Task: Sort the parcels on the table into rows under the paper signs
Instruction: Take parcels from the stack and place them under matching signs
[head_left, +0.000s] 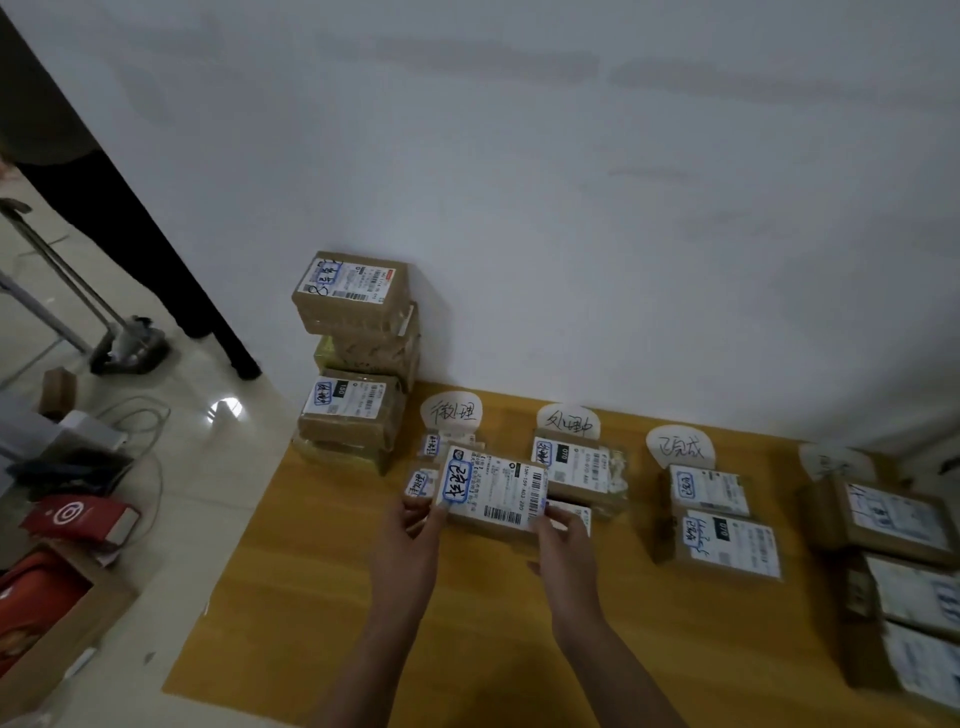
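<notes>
Clerk: Item one, the held parcel (493, 491)?

Checker: One brown box with a white shipping label and a blue-outlined handwritten tag, lifted above the yellow table (322, 597). The left hand (415, 525) has its fingers closed on the near left corner; the right hand (563, 540) has its fingers closed on the near right corner. Both grip it together, label up.

Clerk: Item two, the signs?

Checker: Four round paper signs along the wall edge, beyond the hands. The first sign (451, 413) is just past the held parcel. The second sign (569, 423) is beyond the right hand. The third sign (679, 447) is further to the right. The fourth sign (831, 460) is farthest right, and its writing is too blurred to read.

Clerk: Item three, parcels already in rows?

Checker: Two small tagged parcels (423, 465) lie under the first sign, partly hidden behind the held one. One parcel (576, 465) lies under the second sign, with another peeking out beside the right hand's fingers. Two parcels (719, 514) lie under the third sign, well right of the right hand. Three parcels (904, 566) lie under the fourth sign.

Clerk: Item four, unsorted stock?

Checker: A stack of boxes (356, 353) at the far left corner of the table, beyond the left hand, against the white wall (571, 182).
</notes>
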